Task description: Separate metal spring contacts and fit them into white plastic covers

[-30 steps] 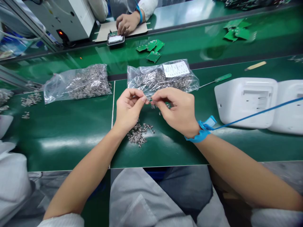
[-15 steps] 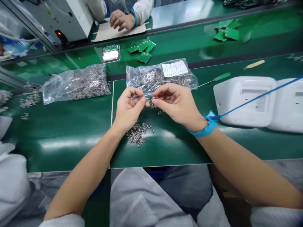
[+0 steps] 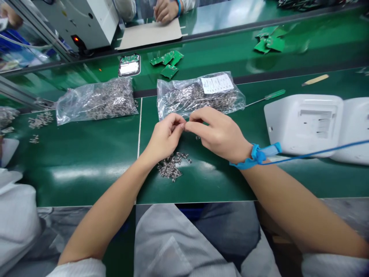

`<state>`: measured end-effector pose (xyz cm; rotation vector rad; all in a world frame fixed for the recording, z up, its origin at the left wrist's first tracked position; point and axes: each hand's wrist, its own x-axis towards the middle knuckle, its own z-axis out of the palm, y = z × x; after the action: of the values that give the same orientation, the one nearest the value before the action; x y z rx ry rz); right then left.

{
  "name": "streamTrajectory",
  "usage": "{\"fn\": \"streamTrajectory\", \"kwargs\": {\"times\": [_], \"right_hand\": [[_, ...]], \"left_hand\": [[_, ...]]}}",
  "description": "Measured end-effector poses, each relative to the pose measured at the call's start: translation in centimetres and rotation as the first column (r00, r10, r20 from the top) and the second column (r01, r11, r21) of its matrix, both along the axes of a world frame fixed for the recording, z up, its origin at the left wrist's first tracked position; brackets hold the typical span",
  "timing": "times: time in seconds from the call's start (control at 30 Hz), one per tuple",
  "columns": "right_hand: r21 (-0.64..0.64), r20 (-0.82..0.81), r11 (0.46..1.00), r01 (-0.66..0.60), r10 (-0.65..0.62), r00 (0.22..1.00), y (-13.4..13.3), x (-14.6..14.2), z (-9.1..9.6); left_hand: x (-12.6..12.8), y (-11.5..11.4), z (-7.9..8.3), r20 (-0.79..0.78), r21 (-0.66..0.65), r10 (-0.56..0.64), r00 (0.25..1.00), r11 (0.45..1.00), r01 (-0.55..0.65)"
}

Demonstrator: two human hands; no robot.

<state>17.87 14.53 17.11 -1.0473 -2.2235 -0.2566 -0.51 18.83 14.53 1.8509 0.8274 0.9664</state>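
Observation:
My left hand and my right hand meet fingertip to fingertip above the green mat, both pinched on a small metal part too tiny to name. Under my left wrist lies a small heap of loose metal parts. Just beyond my fingers lies a clear bag of metal parts with a white label. A second clear bag of the same parts lies to the left. A blue wrist strap with a blue cord circles my right wrist.
Two white plastic housings lie at the right. A green-handled screwdriver lies behind them. On the belt beyond are green circuit boards, a small device and another board pile. Another person's hand rests on a card at the top.
My fingertips have closed together more tightly and my hands have dropped slightly. The small device has moved left along the belt, and the other person's hand has pulled back from it.

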Motion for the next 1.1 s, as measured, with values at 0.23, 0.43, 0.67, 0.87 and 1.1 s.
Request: {"fn": "streamTrajectory", "kwargs": {"times": [0.23,0.43,0.67,0.87,1.1], "right_hand": [[-0.133,-0.345,0.978,-0.161,0.106,0.932,-0.2,-1.0,-0.6],[-0.401,-0.642,0.906,-0.133,-0.175,0.746,-0.1,-1.7,-0.8],[-0.545,-0.838,0.526,-0.653,-0.305,0.453,0.7,-0.9,-0.4],[-0.578,-0.781,0.618,-0.532,-0.231,0.580,0.9,-0.1,-0.1],[-0.144,-0.148,0.983,0.117,-0.138,0.979,-0.2,0.0,0.6]], "left_hand": [[0.4,0.1,-0.1,0.193,0.047,0.121,0.974,0.990,-0.132],[0.6,-0.4,0.4,0.314,0.044,0.189,0.930,0.976,-0.214],[0.6,-0.7,0.5,0.380,0.102,0.164,0.910,0.971,-0.218],[0.4,-0.6,0.4,0.291,0.328,0.135,0.947,0.916,-0.231],[0.3,-0.6,0.6,0.196,0.378,0.189,0.962,0.891,-0.252]]}}
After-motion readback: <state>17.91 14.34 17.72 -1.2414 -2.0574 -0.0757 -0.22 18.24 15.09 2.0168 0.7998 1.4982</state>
